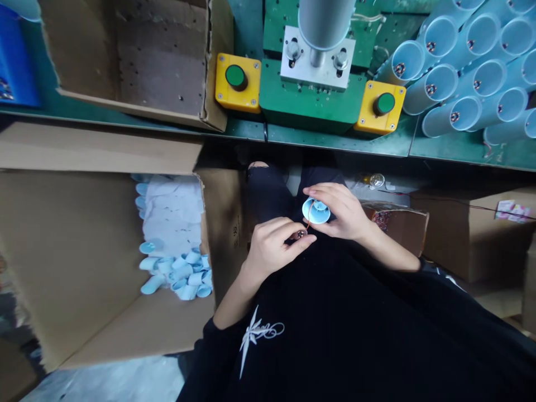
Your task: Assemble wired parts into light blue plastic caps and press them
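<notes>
My right hand (339,211) is closed around a small light-blue plastic cup (321,215), its open mouth tilted toward me. An orange-red wire (310,215) runs out of the cup to my left hand (276,243). Between the thumb and forefinger of that hand is a small dark round part with metallic spots (300,234), at the wire's end; its exact kind is too small to make out. Both hands are close together above my lap, just in front of the bench edge.
A green press (314,100) stands on the bench between two yellow button boxes (238,82). Tall pale-blue cups (446,84) with small parts inside stand at right. A carton (176,329) at left holds several blue cups (184,273). Another carton (161,106) sits on the bench.
</notes>
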The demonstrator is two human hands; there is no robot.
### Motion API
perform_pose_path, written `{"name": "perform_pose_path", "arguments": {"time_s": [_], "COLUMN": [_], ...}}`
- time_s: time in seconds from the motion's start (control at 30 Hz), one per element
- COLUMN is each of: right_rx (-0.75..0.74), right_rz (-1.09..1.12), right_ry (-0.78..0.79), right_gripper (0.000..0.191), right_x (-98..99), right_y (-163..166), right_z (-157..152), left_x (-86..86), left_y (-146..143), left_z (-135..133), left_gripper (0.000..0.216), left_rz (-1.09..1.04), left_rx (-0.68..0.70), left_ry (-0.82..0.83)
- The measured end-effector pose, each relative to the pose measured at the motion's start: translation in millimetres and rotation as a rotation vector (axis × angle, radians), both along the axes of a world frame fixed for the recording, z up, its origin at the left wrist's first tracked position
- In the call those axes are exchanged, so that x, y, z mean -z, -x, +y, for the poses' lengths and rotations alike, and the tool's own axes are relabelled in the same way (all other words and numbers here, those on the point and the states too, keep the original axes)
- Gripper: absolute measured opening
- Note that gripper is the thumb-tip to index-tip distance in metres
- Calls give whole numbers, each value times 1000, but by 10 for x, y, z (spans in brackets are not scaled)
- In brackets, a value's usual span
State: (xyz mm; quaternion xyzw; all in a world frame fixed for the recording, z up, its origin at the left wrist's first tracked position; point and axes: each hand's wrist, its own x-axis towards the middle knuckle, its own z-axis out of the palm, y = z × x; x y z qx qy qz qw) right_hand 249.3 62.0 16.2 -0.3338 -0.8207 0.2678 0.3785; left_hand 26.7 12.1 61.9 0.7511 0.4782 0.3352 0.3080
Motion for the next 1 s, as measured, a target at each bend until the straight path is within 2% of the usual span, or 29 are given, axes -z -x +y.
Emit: {"name": "perform_pose_path", "arguments": {"time_s": [0.3,0.43,0.6,0.7,0.83,1.0], "right_rx": [-46,-52,-46,-51,-55,-72], "right_rz": [-7,1,16,-13,-33,-82], "right_ry": [-48,-50,-52,-95,-107,-80], "right_gripper": [59,54,52,42,27,21], "right_x": [4,-12,-24,-23,-28,-45], "right_y": [2,4,-9,-20,-16,-21], "right_z": [-4,3,15,21,18,5], "left_x": [-35,-79,-134,-161,-164,-162], "left_y": [-76,-102,-127,-132,-136,-157], "left_z": [59,65,52,50,56,70], "left_gripper": [30,33,23,23,29,26], "left_rz": [16,9,62,97,136,143], "left_rx": [9,61,-65,-131,-144,-181], "left_ry": [9,99,106,67,53,-8]}}
